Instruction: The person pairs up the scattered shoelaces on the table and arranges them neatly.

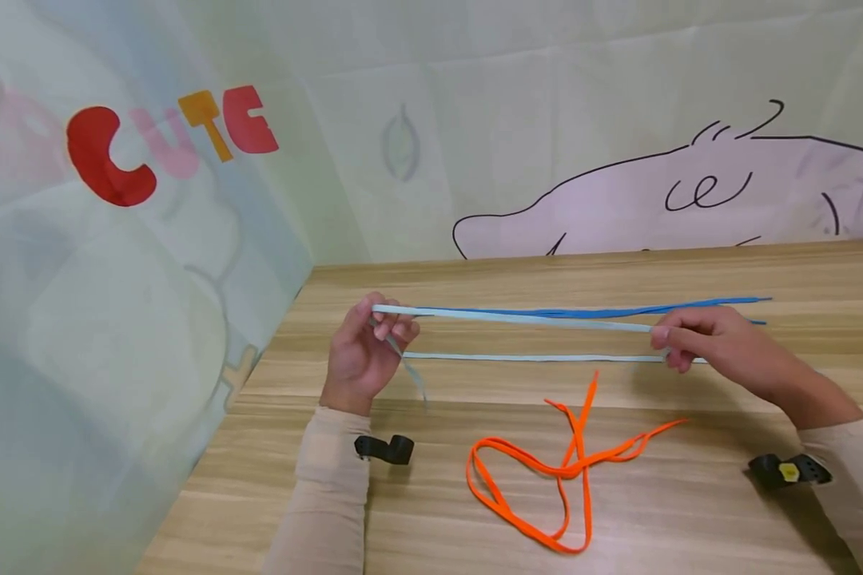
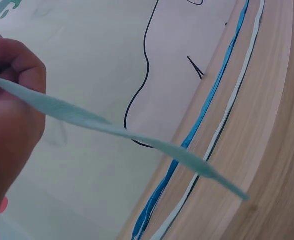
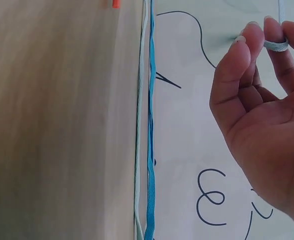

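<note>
A pale mint-blue flat shoelace (image 1: 518,318) is stretched nearly level above the table between both hands. My left hand (image 1: 363,351) pinches it near one end, and a loose tail with its tip hangs down past the palm; the left wrist view shows this tail (image 2: 92,119) up close. My right hand (image 1: 726,343) pinches the other part between thumb and fingers, where the right wrist view shows the lace (image 3: 277,46) bent around a finger. Beneath it, another pale strand (image 1: 532,357) lies straight on the table; whether it joins the held lace I cannot tell. Behind lies a blue shoelace (image 1: 662,309).
An orange shoelace (image 1: 514,519) lies loosely looped on the wooden table (image 1: 431,511), nearer the front. A printed cloth backdrop (image 1: 431,160) rises along the table's back and left edges. Each forearm wears a small black wrist camera (image 1: 395,450).
</note>
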Motion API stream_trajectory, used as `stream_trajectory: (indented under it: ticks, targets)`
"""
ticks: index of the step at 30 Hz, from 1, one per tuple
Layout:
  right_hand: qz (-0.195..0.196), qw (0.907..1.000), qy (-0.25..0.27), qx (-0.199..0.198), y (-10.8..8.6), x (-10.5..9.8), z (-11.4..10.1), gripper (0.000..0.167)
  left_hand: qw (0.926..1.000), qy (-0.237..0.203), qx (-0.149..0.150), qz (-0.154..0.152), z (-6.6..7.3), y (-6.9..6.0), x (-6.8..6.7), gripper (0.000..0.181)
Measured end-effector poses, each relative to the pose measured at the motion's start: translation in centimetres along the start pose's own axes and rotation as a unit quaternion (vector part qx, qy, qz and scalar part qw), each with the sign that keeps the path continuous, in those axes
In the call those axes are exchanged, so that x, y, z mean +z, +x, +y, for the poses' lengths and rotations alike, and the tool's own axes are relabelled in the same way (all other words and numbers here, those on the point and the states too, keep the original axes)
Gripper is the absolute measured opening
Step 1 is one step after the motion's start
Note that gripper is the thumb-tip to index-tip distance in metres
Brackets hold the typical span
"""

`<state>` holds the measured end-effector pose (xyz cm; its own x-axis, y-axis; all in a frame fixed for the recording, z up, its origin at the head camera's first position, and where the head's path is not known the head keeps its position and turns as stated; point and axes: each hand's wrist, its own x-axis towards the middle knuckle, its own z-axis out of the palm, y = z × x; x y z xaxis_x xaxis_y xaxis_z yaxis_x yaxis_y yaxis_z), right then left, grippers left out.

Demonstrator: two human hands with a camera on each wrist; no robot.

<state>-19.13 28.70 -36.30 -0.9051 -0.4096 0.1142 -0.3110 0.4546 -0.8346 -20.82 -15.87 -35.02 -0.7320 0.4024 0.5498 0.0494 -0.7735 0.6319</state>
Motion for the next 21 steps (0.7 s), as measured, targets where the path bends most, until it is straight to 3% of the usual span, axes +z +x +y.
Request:
stream_trajectory:
  ticks: [4,8,13,21]
  targets:
    - [0.009,0.9999,-0.003,0.014,0.0,-0.2,0.1,0.025,0.9996,-0.012,0.003,0.027,0.2,-0.2,-0.4,0.030]
    - [0.009,0.9995,-0.004,0.030,0.0,-0.2,0.1,0.030,0.9968,-0.010,-0.001,0.079,0.4,-0.2,-0.4,0.029]
    - [0.014,0.9989,-0.005,0.045,0.0,-0.4,0.5,0.034,0.9895,0.015,-0.009,0.143,0.6,-0.2,-0.3,0.029]
    - [0.028,0.9983,-0.014,0.049,0.0,-1.2,1.3,0.032,0.9750,0.065,-0.027,0.211,1.0,-0.6,-0.7,0.037]
